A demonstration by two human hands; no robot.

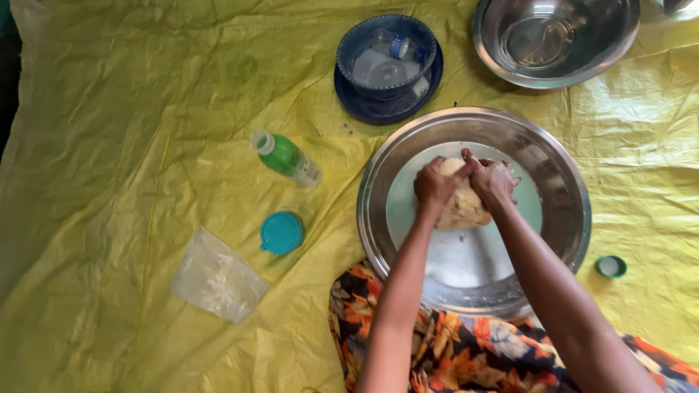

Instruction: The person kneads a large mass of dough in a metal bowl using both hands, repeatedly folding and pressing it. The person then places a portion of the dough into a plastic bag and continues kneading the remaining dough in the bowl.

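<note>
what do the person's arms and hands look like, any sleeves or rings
Both arms are bare up to the frame's edge, with no sleeves in view. The left hand and right hand are bare too, without gloves, and no rings, bracelets or watch can be made out. Pale traces, like flour or dough, dust the fingers. A floral cloth in orange, black and blue covers the lap.

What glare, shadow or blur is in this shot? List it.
Head view: soft, even daylight; bright glare on the rim of the big steel tray and inside the steel bowl; sheen on the creased yellow sheet; faint shadow under the left hand and right hand on the dough; the whole picture is slightly soft, and the fingers are a little smeared.
</note>
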